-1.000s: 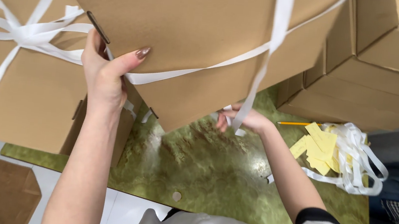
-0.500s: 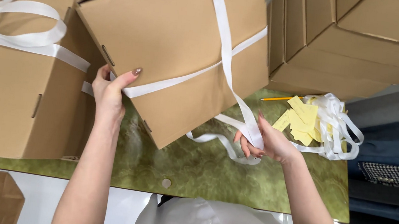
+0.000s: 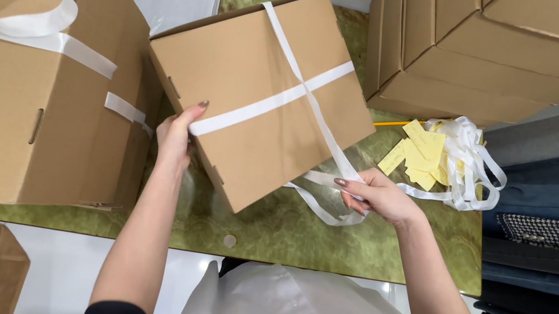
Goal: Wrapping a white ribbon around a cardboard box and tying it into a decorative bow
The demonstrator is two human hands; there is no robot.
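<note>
A brown cardboard box (image 3: 259, 84) crossed by white ribbon (image 3: 279, 101) sits tilted on a green marbled table (image 3: 285, 231). My left hand (image 3: 175, 135) grips the box's near left edge, thumb on the top where the ribbon wraps over. My right hand (image 3: 377, 196) is to the right of the box, pinching the loose ribbon ends (image 3: 322, 183) that trail off the box's near right side and loop over the table.
A larger ribboned cardboard box (image 3: 29, 79) stands at left. Stacked cardboard boxes (image 3: 487, 54) fill the back right. Yellow paper tags (image 3: 420, 155) and a pile of white ribbon (image 3: 471, 168) lie at right. Dark folded clothes (image 3: 554, 209) lie beyond the table edge.
The box has come down from a raised tilt onto the table and moved away from me. My right hand has pulled the ribbon ends out to the right.
</note>
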